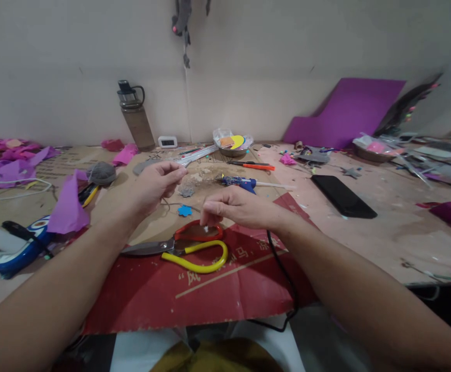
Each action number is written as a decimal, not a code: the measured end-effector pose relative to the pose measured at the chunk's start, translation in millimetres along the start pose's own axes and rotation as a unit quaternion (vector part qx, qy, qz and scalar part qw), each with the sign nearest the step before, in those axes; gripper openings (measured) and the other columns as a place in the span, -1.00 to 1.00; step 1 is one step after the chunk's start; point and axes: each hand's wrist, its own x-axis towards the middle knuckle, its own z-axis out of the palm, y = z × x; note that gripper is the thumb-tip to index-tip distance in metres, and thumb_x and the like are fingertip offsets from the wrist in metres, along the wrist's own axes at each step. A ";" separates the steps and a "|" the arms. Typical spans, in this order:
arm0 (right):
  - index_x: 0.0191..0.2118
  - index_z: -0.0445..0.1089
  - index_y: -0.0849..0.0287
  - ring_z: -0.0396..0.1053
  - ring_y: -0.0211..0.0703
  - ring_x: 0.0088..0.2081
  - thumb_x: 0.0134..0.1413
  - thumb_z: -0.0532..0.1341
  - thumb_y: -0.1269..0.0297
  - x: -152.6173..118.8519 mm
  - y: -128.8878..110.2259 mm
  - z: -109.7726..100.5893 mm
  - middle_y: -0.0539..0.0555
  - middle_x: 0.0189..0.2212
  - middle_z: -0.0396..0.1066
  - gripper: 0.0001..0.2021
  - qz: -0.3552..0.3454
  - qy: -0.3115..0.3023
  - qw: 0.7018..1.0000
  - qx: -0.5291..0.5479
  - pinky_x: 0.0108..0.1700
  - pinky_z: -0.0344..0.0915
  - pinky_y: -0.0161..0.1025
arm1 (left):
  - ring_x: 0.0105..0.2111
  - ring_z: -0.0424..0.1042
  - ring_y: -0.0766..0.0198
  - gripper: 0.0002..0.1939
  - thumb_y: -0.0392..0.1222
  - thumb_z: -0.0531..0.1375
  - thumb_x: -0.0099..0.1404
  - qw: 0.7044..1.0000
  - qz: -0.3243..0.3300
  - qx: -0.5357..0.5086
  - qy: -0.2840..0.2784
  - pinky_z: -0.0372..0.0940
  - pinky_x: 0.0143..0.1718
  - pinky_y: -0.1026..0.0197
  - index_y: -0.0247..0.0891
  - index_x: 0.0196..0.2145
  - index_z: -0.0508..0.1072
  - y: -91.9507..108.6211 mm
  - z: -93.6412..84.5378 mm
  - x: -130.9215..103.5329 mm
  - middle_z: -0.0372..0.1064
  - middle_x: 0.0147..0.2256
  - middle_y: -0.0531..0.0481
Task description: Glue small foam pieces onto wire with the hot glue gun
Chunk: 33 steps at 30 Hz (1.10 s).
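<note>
My left hand (156, 187) is raised over the table with thumb and forefinger pinched together; whatever lies between them is too small to make out. To its right, my right hand (231, 207) is bent down with curled fingers closed. A tiny whitish bit (206, 229) shows just below those fingertips. Under the right hand lie scissors (194, 248) with one red and one yellow handle, blades pointing left. Between the hands is a blue star-shaped cutout (184, 210). A grey cutout (186, 191) and a blue hot glue gun (239, 182) lie just beyond.
Red cardboard (225, 289) covers the front edge, with a black cable (287, 279) across it. A phone (342, 195) and orange cutter (256, 166) lie to the right. Behind stand a bottle (136, 119), a small clock (167, 141) and a filled bowl (233, 151). Grey yarn (102, 173) sits left.
</note>
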 end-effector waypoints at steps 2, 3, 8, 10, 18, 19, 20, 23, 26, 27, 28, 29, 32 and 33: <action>-0.44 0.44 0.26 0.32 -0.30 -0.46 0.26 0.07 0.04 -1.4 -1.0 -2.8 0.03 -0.53 0.41 -0.57 -0.018 0.004 1.000 0.020 -0.33 0.23 -0.32 | -0.68 -0.05 0.53 -0.76 -0.09 0.32 0.12 1.000 0.002 0.013 0.002 -0.20 -0.67 0.34 -0.31 -0.45 0.39 2.1 1.3 -1.7 0.10 -0.60 0.16; -0.47 0.42 0.25 0.30 -0.31 -0.46 0.24 0.11 0.04 -2.2 -1.5 -4.7 0.02 -0.55 0.38 -0.59 -0.037 0.008 0.999 0.025 -0.32 0.23 -0.32 | -0.68 -0.05 0.53 -0.76 -0.09 0.32 0.12 1.000 0.003 0.017 0.003 -0.20 -0.67 0.34 -0.31 -0.46 0.39 2.6 1.8 -2.2 0.10 -0.60 0.16; -0.31 0.47 0.22 0.35 -0.25 -0.12 0.11 0.29 0.19 -7.3 -7.9 -10.7 0.11 -0.10 0.38 -0.82 -0.154 0.000 0.985 0.077 -0.09 0.29 -0.28 | -0.70 -0.05 0.51 -0.74 -0.05 0.32 0.10 0.999 0.000 0.035 0.017 -0.20 -0.68 0.33 -0.29 -0.46 0.39 -2.1 -1.3 0.8 0.09 -0.63 0.16; -0.13 0.47 0.16 0.31 -0.21 0.03 0.12 0.28 0.24 -9.4 -9.4 -10.3 0.14 0.07 0.31 -0.79 -0.161 -0.033 0.981 0.104 -0.02 0.30 -0.25 | -0.70 -0.05 0.50 -0.74 -0.04 0.31 0.10 0.999 -0.001 0.046 0.022 -0.20 -0.68 0.33 -0.28 -0.46 0.39 -5.1 -5.1 3.5 0.06 -0.65 0.17; -0.11 0.48 0.25 0.47 -0.13 -0.07 0.15 0.25 0.17 -22.2 -39.2 6.7 0.20 -0.16 0.53 -0.73 -0.100 -0.186 0.950 0.231 -0.02 0.36 -0.20 | -0.67 -0.01 0.51 -0.75 -0.07 0.32 0.09 0.997 0.000 0.038 0.061 -0.14 -0.66 0.34 -0.30 -0.44 0.41 -6.3 -22.4 10.4 0.11 -0.59 0.15; -0.10 0.48 0.24 0.44 -0.12 0.00 0.13 0.27 0.17 -22.3 -48.1 11.5 0.23 -0.07 0.49 -0.71 -0.086 -0.215 0.953 0.196 0.02 0.33 -0.23 | -0.67 -0.01 0.51 -0.75 -0.06 0.32 0.09 0.997 -0.001 0.040 0.068 -0.14 -0.66 0.34 -0.30 -0.45 0.41 -6.6 -23.5 10.7 0.11 -0.59 0.14; -0.09 0.49 0.24 0.42 -0.11 0.04 0.09 0.30 0.16 -21.5 -55.9 16.7 0.24 -0.01 0.47 -0.69 -0.076 -0.261 0.949 0.158 0.02 0.32 -0.27 | -0.67 -0.01 0.51 -0.75 -0.06 0.32 0.08 0.997 -0.001 0.040 0.071 -0.14 -0.66 0.33 -0.31 -0.45 0.41 -6.9 -24.0 10.8 0.12 -0.58 0.14; -0.13 0.52 0.18 0.46 -0.16 -0.09 -0.07 0.39 0.09 -15.3 -64.8 34.3 0.14 -0.17 0.52 -0.62 -0.075 -0.351 0.930 0.076 -0.15 0.34 -0.36 | -0.67 -0.01 0.50 -0.75 -0.07 0.31 0.08 0.997 0.001 0.035 0.071 -0.15 -0.65 0.32 -0.30 -0.47 0.40 -7.4 -21.6 9.5 0.12 -0.59 0.14; -0.29 0.50 0.17 0.42 -0.27 -0.28 0.08 0.30 0.09 -10.1 -57.8 48.0 0.03 -0.36 0.48 -0.77 -0.056 -0.215 0.975 -0.025 -0.23 0.30 -0.36 | -0.68 -0.02 0.49 -0.75 -0.06 0.29 0.08 0.996 -0.003 0.046 0.071 -0.16 -0.66 0.32 -0.29 -0.50 0.37 -7.8 -16.5 6.9 0.11 -0.60 0.14; -0.38 0.47 0.19 0.38 -0.30 -0.34 0.10 0.29 0.10 -9.3 -55.9 50.6 0.00 -0.42 0.44 -0.77 -0.062 -0.187 0.980 -0.034 -0.25 0.28 -0.37 | -0.68 -0.02 0.49 -0.74 -0.05 0.29 0.08 0.996 -0.006 0.055 0.066 -0.16 -0.65 0.33 -0.28 -0.51 0.36 -8.5 -15.1 6.1 0.12 -0.60 0.14; -0.46 0.41 0.19 0.33 -0.32 -0.38 0.09 0.29 0.11 -8.7 -55.0 52.0 -0.03 -0.47 0.39 -0.75 -0.070 -0.166 0.983 -0.035 -0.28 0.26 -0.37 | -0.68 -0.01 0.49 -0.73 -0.04 0.28 0.09 0.996 -0.007 0.067 0.057 -0.15 -0.65 0.33 -0.28 -0.52 0.35 -9.5 -14.1 5.5 0.12 -0.60 0.14; -0.51 0.35 0.19 0.29 -0.33 -0.40 0.08 0.30 0.11 -8.0 -55.2 52.3 -0.04 -0.49 0.34 -0.71 -0.079 -0.141 0.986 -0.041 -0.29 0.25 -0.37 | -0.68 -0.01 0.49 -0.72 -0.03 0.28 0.09 0.996 -0.006 0.080 0.046 -0.14 -0.65 0.33 -0.27 -0.54 0.34 -11.0 -13.4 5.1 0.12 -0.61 0.14; -0.48 0.31 0.18 0.28 -0.28 -0.29 0.11 0.28 0.23 -2.8 -56.6 48.7 0.02 -0.34 0.33 -0.78 -0.090 -0.035 0.991 -0.087 -0.21 0.25 -0.32 | -0.67 0.00 0.46 -0.73 -0.02 0.27 0.11 0.993 -0.002 0.113 0.026 -0.11 -0.64 0.32 -0.26 -0.52 0.37 -16.5 -13.0 5.1 0.12 -0.62 0.14; -0.39 0.35 0.18 0.29 -0.26 -0.23 0.11 0.25 0.31 0.1 -55.2 46.5 0.06 -0.23 0.34 -0.89 -0.090 0.002 0.990 -0.104 -0.17 0.25 -0.30 | -0.66 0.02 0.45 -0.75 -0.01 0.27 0.11 0.993 -0.002 0.119 0.026 -0.09 -0.63 0.32 -0.25 -0.49 0.40 -18.1 -12.9 5.3 0.14 -0.61 0.13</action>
